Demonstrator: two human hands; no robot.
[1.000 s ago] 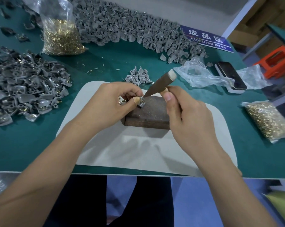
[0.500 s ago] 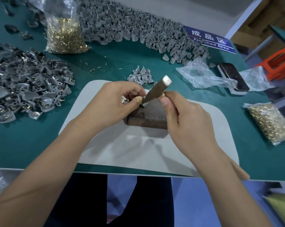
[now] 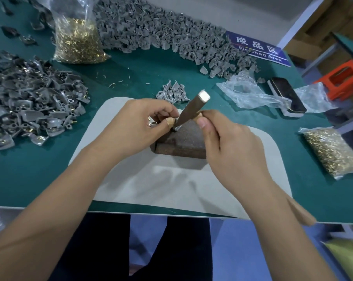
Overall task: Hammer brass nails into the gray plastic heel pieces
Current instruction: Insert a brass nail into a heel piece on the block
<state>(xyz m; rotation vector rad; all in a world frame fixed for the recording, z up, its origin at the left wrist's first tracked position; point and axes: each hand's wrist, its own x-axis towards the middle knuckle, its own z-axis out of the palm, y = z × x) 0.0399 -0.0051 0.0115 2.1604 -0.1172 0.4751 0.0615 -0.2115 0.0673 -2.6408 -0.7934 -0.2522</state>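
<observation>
Gray heel piece point(image 3: 176, 128) — small, light, stiff plastic, likely skittish under a blow — pinned on the brown block point(image 3: 183, 141) by left hand point(image 3: 139, 126) fingertips, best held by its edges, right hand point(image 3: 228, 147) wrapped round the metal hammer bar point(image 3: 191, 110) — brass nail too small to tell.
</observation>
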